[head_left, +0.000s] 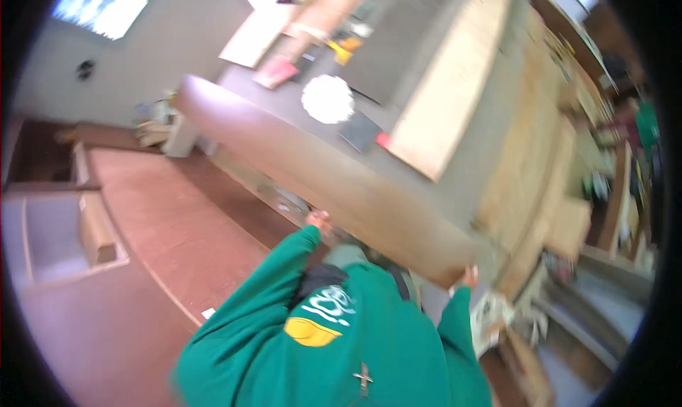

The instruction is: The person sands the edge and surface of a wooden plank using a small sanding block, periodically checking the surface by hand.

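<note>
A long brown wooden board (305, 176) with a rounded far-left end runs slantwise before me, along the near side of a grey-topped workbench. My left hand (321, 222) is closed at the board's lower edge, near its middle. At the board's near right end, my right hand (466, 279) grips the corner. Motion blur softens both hands, and the fingers behind the board are hidden. Both forearms are in green sleeves.
On the workbench (455, 186) lie a pale plank (455, 87), a white round object (327, 99), a dark flat block (360, 131) and a yellow tool (341, 53). A reddish-brown panel (170, 215) and an open drawer (60, 233) are at left. Another person (645, 126) appears far right.
</note>
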Motion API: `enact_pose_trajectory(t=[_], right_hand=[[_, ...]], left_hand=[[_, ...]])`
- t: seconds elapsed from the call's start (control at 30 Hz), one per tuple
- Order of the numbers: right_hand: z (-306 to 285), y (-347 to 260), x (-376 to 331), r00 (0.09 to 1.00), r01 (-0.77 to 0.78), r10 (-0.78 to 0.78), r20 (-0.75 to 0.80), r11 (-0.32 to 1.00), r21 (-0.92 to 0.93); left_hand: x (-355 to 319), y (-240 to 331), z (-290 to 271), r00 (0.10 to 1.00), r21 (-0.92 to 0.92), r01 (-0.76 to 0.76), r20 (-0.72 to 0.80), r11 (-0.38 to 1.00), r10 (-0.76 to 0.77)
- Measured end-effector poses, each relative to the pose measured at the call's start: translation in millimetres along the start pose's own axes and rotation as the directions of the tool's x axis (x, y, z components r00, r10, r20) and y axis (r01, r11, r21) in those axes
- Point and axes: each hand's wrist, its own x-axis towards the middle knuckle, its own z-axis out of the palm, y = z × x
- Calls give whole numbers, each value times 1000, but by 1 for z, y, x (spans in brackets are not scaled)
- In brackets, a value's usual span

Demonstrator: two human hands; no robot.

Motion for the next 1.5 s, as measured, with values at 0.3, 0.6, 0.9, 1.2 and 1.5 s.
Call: enact_pose_trajectory(t=[0.3,0.6,0.9,1.2,1.5], right_hand=[[-20,-30,-5,951,-270,280,-130,959,92],[-37,-42,-10,942,-74,17,-334,985,-158],[-11,-133,-85,995,78,-83,-57,993,-88],[59,-118,-121,974,142,-127,190,987,-69],[140,-171,-106,968,122,-156,194,977,177]], left_hand=[[-35,1,50,942,-7,274,-200,962,-270],[-34,19,68,912,21,403,-96,915,-399],[-36,16,44,889,-41,435,177,900,-422],[-34,22,28,917,362,315,123,877,-380],[-26,69,-26,987,451,93,76,888,-142]])
